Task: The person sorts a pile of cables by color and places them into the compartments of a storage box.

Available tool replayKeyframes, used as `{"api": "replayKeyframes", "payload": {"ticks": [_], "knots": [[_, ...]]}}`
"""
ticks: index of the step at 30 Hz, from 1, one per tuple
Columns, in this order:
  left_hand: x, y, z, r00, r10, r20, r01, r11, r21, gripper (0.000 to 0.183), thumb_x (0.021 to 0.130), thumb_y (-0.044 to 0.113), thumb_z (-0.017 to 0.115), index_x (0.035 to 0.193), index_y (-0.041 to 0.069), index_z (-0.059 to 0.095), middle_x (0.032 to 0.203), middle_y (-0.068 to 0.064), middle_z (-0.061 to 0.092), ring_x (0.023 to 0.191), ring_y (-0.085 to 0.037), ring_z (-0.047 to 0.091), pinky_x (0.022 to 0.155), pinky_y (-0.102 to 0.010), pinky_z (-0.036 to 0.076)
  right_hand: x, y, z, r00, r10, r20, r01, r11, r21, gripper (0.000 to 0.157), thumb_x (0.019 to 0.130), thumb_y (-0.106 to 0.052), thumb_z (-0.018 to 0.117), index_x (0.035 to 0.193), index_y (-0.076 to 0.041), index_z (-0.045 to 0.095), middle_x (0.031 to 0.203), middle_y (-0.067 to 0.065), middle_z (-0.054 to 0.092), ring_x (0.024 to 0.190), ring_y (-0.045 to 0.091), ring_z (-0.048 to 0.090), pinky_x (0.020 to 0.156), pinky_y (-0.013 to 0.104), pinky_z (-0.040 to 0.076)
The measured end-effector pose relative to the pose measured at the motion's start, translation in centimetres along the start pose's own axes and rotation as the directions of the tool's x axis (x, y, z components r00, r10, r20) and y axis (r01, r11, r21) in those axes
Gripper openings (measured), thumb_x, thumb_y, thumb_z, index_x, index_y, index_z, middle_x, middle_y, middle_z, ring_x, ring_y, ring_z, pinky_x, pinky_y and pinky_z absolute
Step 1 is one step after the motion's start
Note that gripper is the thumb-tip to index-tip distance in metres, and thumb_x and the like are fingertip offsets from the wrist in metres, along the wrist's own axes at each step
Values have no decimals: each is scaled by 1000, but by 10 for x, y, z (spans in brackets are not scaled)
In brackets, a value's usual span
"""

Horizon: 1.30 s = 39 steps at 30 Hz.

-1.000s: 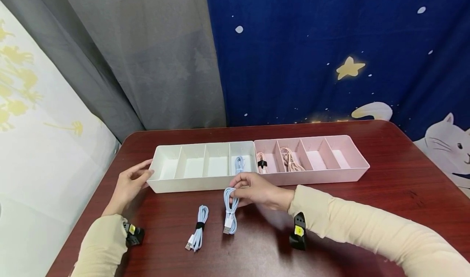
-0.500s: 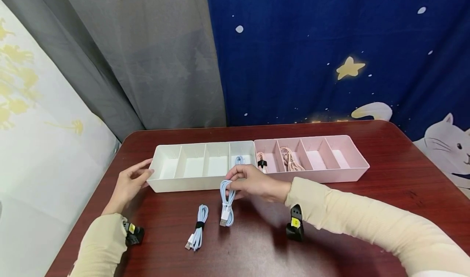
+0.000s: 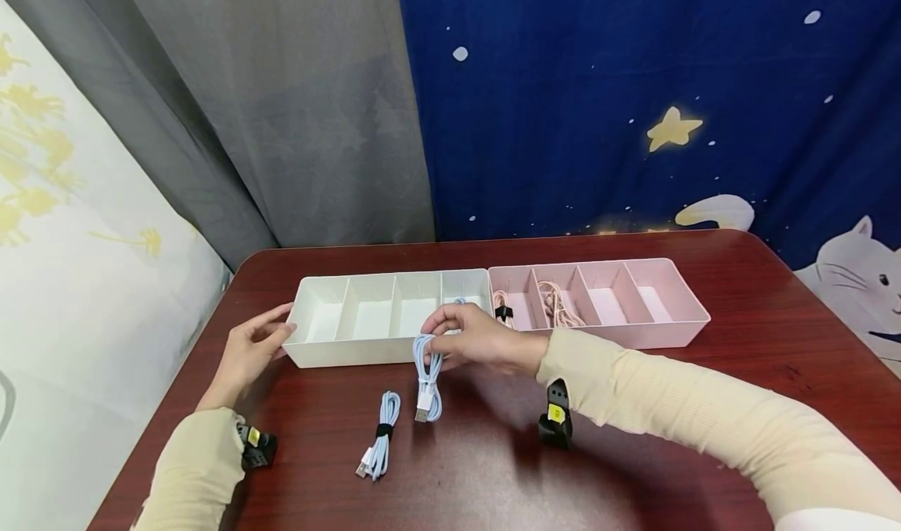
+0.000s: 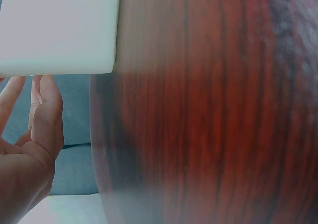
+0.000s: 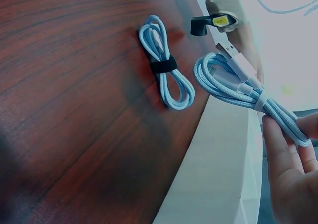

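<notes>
My right hand pinches one end of a coiled light-blue USB cable, which hangs in front of the white divided box. A pale tie and the metal USB plug show in the right wrist view, on the held cable. Another light-blue USB cable, bound with a black strap, lies on the table in front of the box. At the box's left end, my left hand touches the wall with its fingertips; the left wrist view has these extended fingers against the box's edge.
A pink divided box adjoins the white one on the right, with pink cables in its two left compartments. Part of a blue cable shows in the white box's rightmost compartment, mostly behind my right hand. Curtains hang behind the table.
My right hand has moved a little left and toward the box, carrying the held cable with it. My left hand stays at the white box's end.
</notes>
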<state>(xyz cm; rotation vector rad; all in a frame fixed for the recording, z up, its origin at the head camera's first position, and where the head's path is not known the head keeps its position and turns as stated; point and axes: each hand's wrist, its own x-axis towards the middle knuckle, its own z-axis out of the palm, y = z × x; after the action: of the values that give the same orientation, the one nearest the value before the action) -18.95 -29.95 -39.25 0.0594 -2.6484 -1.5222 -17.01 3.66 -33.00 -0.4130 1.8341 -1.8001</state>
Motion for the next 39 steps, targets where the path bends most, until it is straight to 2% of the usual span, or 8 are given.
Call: {"api": "replayKeyframes", "payload": {"ticks": [6, 15, 22, 31, 39], "knots": [[0, 0, 0, 1000, -2, 1, 2, 1000, 10, 52, 86, 33, 56, 131, 9, 45, 98, -7, 55, 78, 1, 54, 64, -18, 49, 7, -6, -4, 1000, 13, -21, -13, 1000, -12, 20, 79, 8, 54, 99, 9, 50, 80, 10, 55, 68, 15, 60, 67, 35, 52], [0, -1, 0, 1000, 17, 7, -17, 1000, 24, 50, 87, 32, 55, 131, 11, 45, 97, -3, 58, 79, 2, 54, 64, -20, 49, 18, -13, -11, 998, 3, -62, -6, 999, -50, 19, 80, 9, 53, 100, 8, 51, 82, 11, 54, 70, 17, 59, 67, 36, 52], [0, -3, 0, 1000, 23, 9, -23, 1000, -10, 51, 87, 31, 57, 131, 8, 44, 91, 6, 56, 78, 2, 54, 64, -19, 49, 24, -16, -15, 997, -10, -73, 5, 998, -68, 21, 80, 8, 52, 101, 8, 51, 82, 10, 54, 69, 16, 59, 68, 36, 51], [0, -2, 0, 1000, 21, 7, -21, 1000, 19, 50, 87, 32, 55, 131, 10, 45, 96, -3, 57, 78, 1, 55, 64, -20, 49, 32, -24, -19, 995, -18, -95, 8, 995, -99, 20, 81, 6, 56, 101, 6, 52, 82, 12, 56, 71, 17, 60, 71, 40, 50], [0, -2, 0, 1000, 12, 6, -12, 1000, -4, 50, 87, 31, 56, 131, 10, 45, 95, -1, 57, 79, 1, 55, 65, -21, 50, 43, -29, -23, 994, -13, -111, 5, 997, -73, 21, 81, 8, 54, 102, 6, 50, 81, 11, 56, 72, 17, 60, 69, 35, 51]]}}
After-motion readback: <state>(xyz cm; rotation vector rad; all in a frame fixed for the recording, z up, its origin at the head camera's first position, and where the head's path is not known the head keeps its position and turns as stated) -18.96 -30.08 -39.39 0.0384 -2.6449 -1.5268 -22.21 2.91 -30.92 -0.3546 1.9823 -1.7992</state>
